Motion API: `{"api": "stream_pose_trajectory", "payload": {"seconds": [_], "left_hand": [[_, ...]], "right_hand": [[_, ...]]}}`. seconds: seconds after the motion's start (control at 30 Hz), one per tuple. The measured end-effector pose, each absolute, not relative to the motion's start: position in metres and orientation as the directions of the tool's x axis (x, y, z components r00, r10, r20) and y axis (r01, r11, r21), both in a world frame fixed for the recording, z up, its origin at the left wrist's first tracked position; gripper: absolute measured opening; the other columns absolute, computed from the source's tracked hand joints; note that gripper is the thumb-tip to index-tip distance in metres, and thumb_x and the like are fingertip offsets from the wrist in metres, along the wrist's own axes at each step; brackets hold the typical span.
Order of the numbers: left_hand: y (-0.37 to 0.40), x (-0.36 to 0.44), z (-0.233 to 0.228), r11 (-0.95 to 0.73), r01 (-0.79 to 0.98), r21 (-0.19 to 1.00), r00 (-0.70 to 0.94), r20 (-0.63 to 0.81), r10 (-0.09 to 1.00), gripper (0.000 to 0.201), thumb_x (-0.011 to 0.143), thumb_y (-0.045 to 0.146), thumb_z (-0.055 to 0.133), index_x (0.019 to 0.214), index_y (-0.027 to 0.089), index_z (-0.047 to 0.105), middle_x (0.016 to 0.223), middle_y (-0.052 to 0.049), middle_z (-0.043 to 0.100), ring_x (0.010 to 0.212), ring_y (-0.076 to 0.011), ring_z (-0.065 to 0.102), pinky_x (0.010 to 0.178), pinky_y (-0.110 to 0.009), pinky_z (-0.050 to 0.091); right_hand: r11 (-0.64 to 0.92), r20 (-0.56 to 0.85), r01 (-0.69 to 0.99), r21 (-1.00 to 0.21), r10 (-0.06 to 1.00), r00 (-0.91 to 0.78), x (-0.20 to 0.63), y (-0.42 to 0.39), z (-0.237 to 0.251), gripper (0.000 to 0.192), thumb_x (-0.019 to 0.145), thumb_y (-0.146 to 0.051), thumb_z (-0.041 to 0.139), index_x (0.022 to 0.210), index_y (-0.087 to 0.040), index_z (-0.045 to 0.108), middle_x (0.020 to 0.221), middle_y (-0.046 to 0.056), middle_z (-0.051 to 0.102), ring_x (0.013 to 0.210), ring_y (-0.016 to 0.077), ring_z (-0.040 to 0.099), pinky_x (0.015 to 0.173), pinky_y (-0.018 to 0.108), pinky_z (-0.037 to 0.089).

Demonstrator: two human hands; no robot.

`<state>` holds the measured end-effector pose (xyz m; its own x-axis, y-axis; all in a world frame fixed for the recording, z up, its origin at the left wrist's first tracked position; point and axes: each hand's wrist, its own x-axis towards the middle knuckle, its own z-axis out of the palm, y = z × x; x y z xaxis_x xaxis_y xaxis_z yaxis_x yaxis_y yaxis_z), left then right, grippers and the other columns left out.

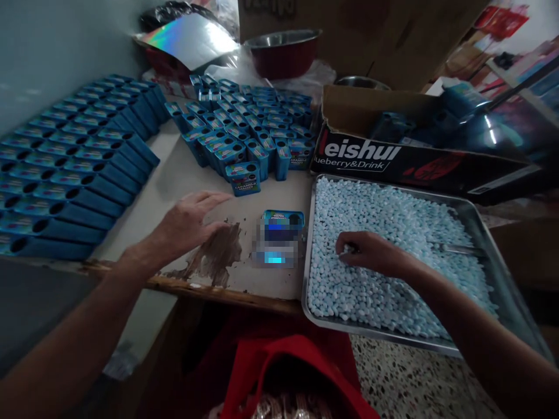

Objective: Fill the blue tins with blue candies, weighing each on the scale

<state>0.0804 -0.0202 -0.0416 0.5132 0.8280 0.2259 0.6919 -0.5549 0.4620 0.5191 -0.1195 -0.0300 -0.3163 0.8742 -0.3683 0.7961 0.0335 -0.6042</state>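
The right hand rests curled, fingertips pinched into the pale blue pellets filling the shallow steel tray. Just left of the tray, one small blue printed box lies flat on the worn white tabletop; its face is blurred and unreadable. Further left of the tray, the left hand hovers flat, fingers spread, near that box without touching it. What the right fingers grip is hidden.

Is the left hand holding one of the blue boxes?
No, the left hand lies flat and open on the table, apart from the blue boxes.
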Motion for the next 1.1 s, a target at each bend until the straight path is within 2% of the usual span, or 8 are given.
{"api": "stream_pose_trajectory", "payload": {"seconds": [0.17, 0.3, 0.37, 0.43, 0.53, 0.67, 0.9, 1.1], "left_hand": [[-0.044, 0.113, -0.049, -0.476, 0.551, 0.685, 0.483, 0.204, 0.852, 0.060, 0.090, 0.046, 0.080, 0.144, 0.023, 0.068, 0.143, -0.009, 0.073, 0.132, -0.0304, 0.069, 0.119, -0.045, 0.053], [-0.052, 0.130, -0.057, -0.504, 0.494, 0.708, 0.491, 0.252, 0.834, 0.055, 0.091, 0.044, 0.078, 0.142, 0.023, 0.070, 0.142, -0.009, 0.074, 0.132, -0.0307, 0.069, 0.120, -0.047, 0.053], [-0.053, 0.132, -0.061, -0.508, 0.496, 0.705, 0.491, 0.255, 0.833, 0.053, 0.094, 0.043, 0.075, 0.142, 0.022, 0.070, 0.141, -0.010, 0.074, 0.131, -0.0317, 0.069, 0.119, -0.050, 0.054], [-0.053, 0.130, -0.063, -0.510, 0.497, 0.702, 0.491, 0.258, 0.832, 0.050, 0.095, 0.041, 0.072, 0.141, 0.022, 0.070, 0.140, -0.010, 0.074, 0.131, -0.0318, 0.070, 0.118, -0.050, 0.055], [-0.053, 0.119, -0.066, -0.519, 0.497, 0.695, 0.490, 0.268, 0.829, 0.046, 0.096, 0.041, 0.071, 0.139, 0.024, 0.071, 0.138, -0.010, 0.074, 0.129, -0.0312, 0.070, 0.118, -0.050, 0.055], [-0.052, 0.100, -0.071, -0.507, 0.527, 0.682, 0.481, 0.252, 0.839, 0.046, 0.096, 0.045, 0.072, 0.138, 0.026, 0.072, 0.140, -0.010, 0.072, 0.129, -0.0314, 0.070, 0.116, -0.049, 0.056], [-0.048, 0.090, -0.080, -0.519, 0.552, 0.653, 0.470, 0.270, 0.840, 0.049, 0.097, 0.048, 0.072, 0.140, 0.024, 0.072, 0.147, -0.013, 0.067, 0.134, -0.0330, 0.067, 0.118, -0.053, 0.054], [-0.048, 0.088, -0.083, -0.542, 0.553, 0.633, 0.458, 0.313, 0.832, 0.049, 0.098, 0.049, 0.072, 0.141, 0.024, 0.071, 0.148, -0.013, 0.066, 0.135, -0.0326, 0.066, 0.118, -0.052, 0.055]], "right_hand": [[-0.069, -0.339, 0.725, -0.685, 0.911, -0.233, 0.509, -0.114, -0.017, 0.009, 0.087, -0.028, 0.072, 0.091, -0.020, 0.074, 0.063, -0.006, 0.051, 0.058, 0.0113, 0.042, 0.056, 0.027, 0.031], [-0.105, -0.325, 0.582, -0.807, 0.901, -0.288, 0.490, -0.101, 0.010, 0.016, 0.091, -0.036, 0.076, 0.095, -0.021, 0.074, 0.064, -0.007, 0.049, 0.055, 0.0106, 0.039, 0.052, 0.026, 0.029], [-0.037, -0.272, 0.551, -0.834, 0.896, -0.351, 0.474, -0.091, 0.025, 0.015, 0.091, -0.034, 0.075, 0.096, -0.020, 0.074, 0.065, -0.007, 0.051, 0.056, 0.0104, 0.040, 0.053, 0.026, 0.031], [0.114, -0.184, 0.608, -0.786, 0.895, -0.406, 0.456, -0.081, 0.039, 0.008, 0.089, -0.026, 0.075, 0.093, -0.020, 0.075, 0.068, -0.005, 0.055, 0.059, 0.0106, 0.045, 0.058, 0.026, 0.034], [0.362, -0.063, 0.731, -0.579, 0.873, -0.483, 0.431, -0.066, 0.050, 0.012, 0.084, -0.012, 0.071, 0.092, -0.020, 0.077, 0.077, -0.002, 0.065, 0.068, 0.0119, 0.054, 0.065, 0.027, 0.037], [0.529, -0.079, 0.764, -0.369, 0.801, -0.593, 0.417, -0.054, 0.051, 0.020, 0.086, -0.009, 0.067, 0.095, -0.020, 0.080, 0.086, 0.003, 0.072, 0.074, 0.0144, 0.058, 0.068, 0.028, 0.037], [0.525, -0.103, 0.797, -0.299, 0.812, -0.574, 0.409, -0.052, 0.055, 0.026, 0.089, -0.010, 0.074, 0.109, -0.023, 0.085, 0.098, 0.006, 0.076, 0.081, 0.0166, 0.064, 0.072, 0.029, 0.042], [0.497, -0.057, 0.809, -0.315, 0.841, -0.538, 0.402, -0.050, 0.049, 0.018, 0.086, -0.015, 0.084, 0.103, -0.020, 0.084, 0.097, 0.005, 0.075, 0.078, 0.0157, 0.065, 0.069, 0.029, 0.045]]}}
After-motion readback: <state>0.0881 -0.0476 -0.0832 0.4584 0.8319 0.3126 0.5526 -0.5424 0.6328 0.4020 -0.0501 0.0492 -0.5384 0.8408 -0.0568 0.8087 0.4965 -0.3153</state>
